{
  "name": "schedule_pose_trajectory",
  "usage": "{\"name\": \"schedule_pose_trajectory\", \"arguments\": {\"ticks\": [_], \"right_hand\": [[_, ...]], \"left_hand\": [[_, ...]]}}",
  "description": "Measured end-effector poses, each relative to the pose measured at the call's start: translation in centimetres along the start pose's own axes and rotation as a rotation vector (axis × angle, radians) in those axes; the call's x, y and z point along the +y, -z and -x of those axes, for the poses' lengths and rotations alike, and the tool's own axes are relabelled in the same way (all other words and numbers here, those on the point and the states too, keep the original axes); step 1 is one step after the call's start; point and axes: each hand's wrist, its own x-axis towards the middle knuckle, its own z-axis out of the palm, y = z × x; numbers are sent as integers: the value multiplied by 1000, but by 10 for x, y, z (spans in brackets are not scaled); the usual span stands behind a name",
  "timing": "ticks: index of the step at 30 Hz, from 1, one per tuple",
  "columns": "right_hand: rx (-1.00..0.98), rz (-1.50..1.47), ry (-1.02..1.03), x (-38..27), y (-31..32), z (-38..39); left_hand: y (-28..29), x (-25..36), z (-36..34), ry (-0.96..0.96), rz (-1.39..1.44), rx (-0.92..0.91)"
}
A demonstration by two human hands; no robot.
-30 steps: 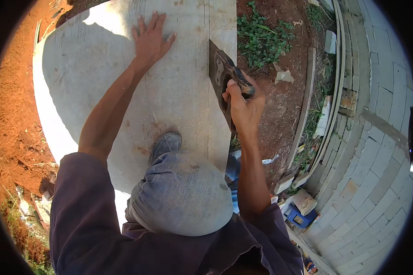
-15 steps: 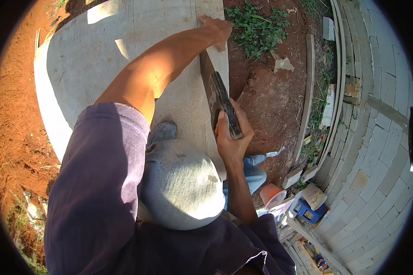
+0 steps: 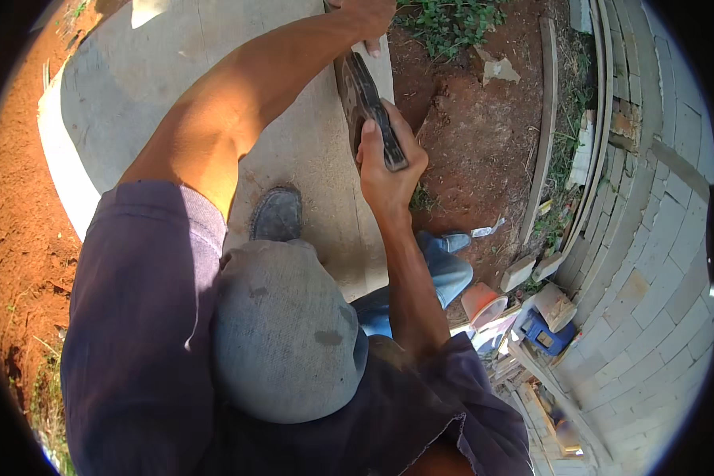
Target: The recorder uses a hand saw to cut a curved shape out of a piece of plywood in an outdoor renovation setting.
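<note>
A handsaw [image 3: 371,111] with a dark, worn handle lies along the right part of a large pale wooden sheet [image 3: 166,87]. My right hand [image 3: 393,166] is closed round its handle, the thumb on top. Only a short stretch of the blade shows. Beyond the saw's front end, my left hand [image 3: 366,20] rests on the sheet close to its right edge, fingers apart, partly cut off by the top of the picture. My left forearm crosses above the sheet. A dark shoe [image 3: 278,214] stands on the sheet below my bent, grey-clad knee [image 3: 289,333].
My other shoe [image 3: 454,242] is on the red soil at right, near green weeds [image 3: 452,24]. Long boards [image 3: 541,127] lie along a grey block wall [image 3: 650,262]. An orange bucket [image 3: 482,304] and a blue case [image 3: 543,333] stand at lower right.
My right hand has pushed the handsaw forward, closer to my left hand, and less of the blade shows. The view has shifted, so my left hand sits higher in the picture.
</note>
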Motion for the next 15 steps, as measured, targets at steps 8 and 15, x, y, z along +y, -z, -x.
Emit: {"name": "schedule_pose_trajectory", "arguments": {"ticks": [8, 15], "right_hand": [[-34, 432, 98, -76, 107, 201], [75, 83, -47, -15, 28, 40]], "left_hand": [[11, -22, 21, 25, 53, -31], [-1, 10, 5, 0, 204, 1]]}}
